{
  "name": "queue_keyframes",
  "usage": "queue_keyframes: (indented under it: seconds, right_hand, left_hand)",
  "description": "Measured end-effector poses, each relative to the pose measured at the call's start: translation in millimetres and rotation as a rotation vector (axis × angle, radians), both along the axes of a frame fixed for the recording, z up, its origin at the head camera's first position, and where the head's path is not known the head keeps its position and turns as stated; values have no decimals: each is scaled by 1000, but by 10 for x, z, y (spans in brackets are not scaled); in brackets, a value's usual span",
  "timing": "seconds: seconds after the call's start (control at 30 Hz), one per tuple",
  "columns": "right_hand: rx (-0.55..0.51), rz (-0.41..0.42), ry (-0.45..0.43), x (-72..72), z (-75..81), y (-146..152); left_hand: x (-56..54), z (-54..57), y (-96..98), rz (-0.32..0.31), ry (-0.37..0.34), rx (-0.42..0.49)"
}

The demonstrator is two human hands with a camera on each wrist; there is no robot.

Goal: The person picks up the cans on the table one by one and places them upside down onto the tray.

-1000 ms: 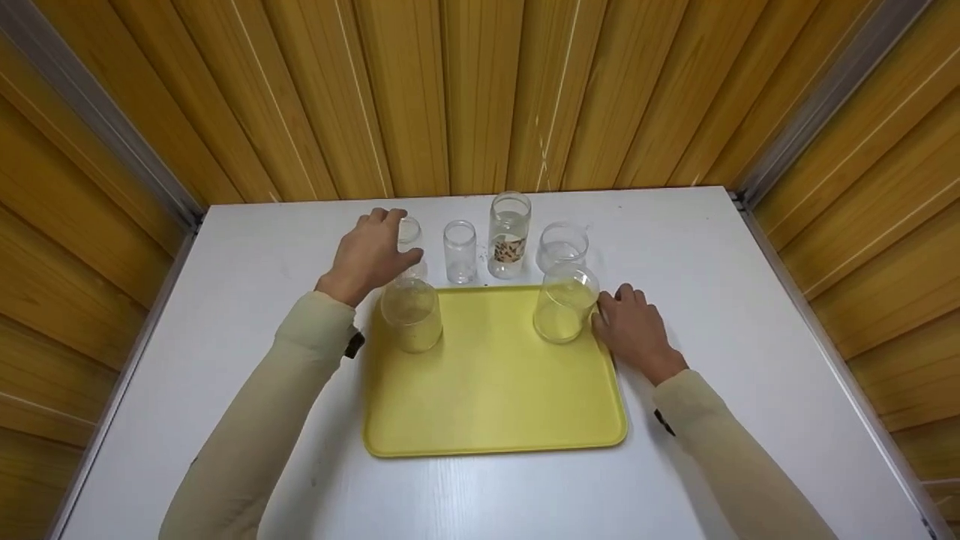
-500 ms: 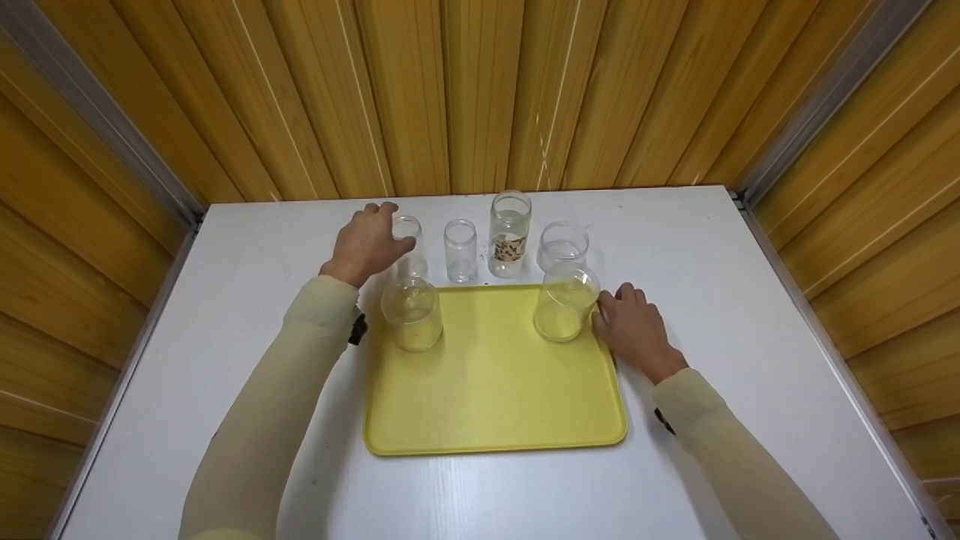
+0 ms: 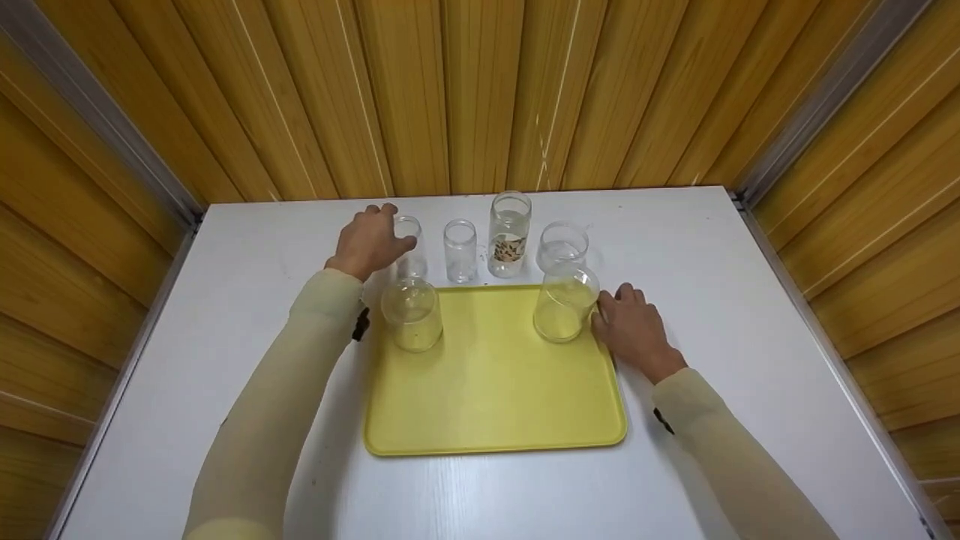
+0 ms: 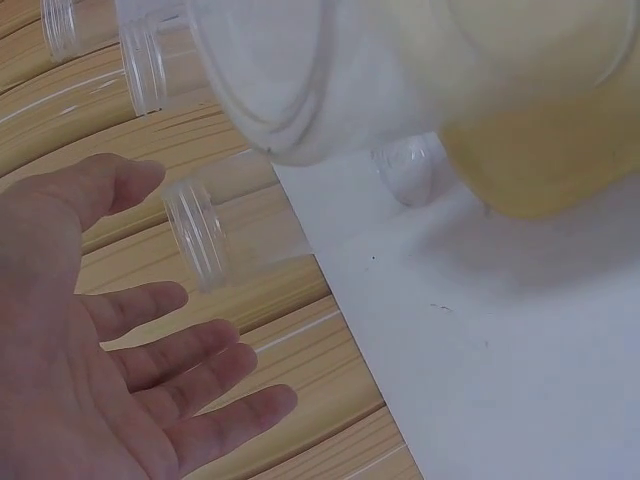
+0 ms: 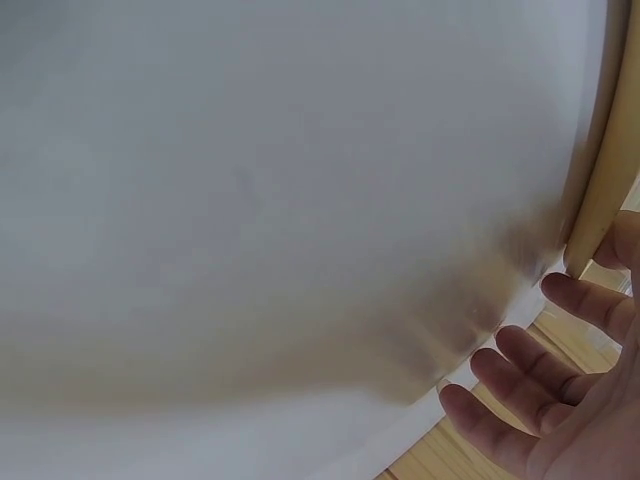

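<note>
My left hand [image 3: 367,241] is beside the leftmost small clear jar [image 3: 412,259] behind the tray. In the left wrist view, its fingers [image 4: 215,355] are spread, and a gap shows between them and the threaded jar [image 4: 240,225]. Two larger clear cylindrical glasses stand upright on the yellow tray [image 3: 495,397]: a left glass [image 3: 412,322] and a right glass [image 3: 562,311]. My right hand [image 3: 634,328] rests at the tray's right edge, close to the right glass. In the right wrist view, its thumb and index finger touch the tray rim [image 5: 605,170], the other fingers loosely extended.
Behind the tray stand another small clear jar [image 3: 460,255], a tall jar with a patterned label [image 3: 508,249] and a short wide glass vessel [image 3: 562,244]. Yellow wood-look panels [image 3: 480,97] border the white table [image 3: 720,262] at the back and sides.
My left hand has drawn back slightly from the leftmost small jar, showing more of it. That jar stays in place. My right hand, the tray and the other glassware have not visibly moved.
</note>
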State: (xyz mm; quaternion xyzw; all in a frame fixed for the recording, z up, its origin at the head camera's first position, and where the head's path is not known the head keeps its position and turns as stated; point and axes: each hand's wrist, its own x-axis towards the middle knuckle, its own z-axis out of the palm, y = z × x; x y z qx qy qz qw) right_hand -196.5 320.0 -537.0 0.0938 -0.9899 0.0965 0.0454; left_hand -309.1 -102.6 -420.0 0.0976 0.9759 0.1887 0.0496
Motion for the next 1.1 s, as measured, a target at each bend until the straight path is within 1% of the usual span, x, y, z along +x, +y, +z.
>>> queue_keyframes:
  seconds: [0.13,0.3,0.47,0.7,0.87,1.1]
  right_hand:
    - [5,0,10,4,-13,-3]
    - [4,-6,12,-1,-22,-7]
    - [7,-6,2,-8,-22,-5]
    - [16,1,22,-2,-27,-11]
    - [15,-5,20,-5,-18,-12]
    - [8,-7,15,-2,-15,-9]
  left_hand:
    - [-27,7,20,3,-13,-20]
    - [-48,12,59,-2,-13,-30]
    - [-78,-8,87,-5,-14,-34]
    - [-77,15,92,-20,0,-50]
    - [-80,12,86,-18,3,-33]
    - [-113,-14,107,-12,13,-3]
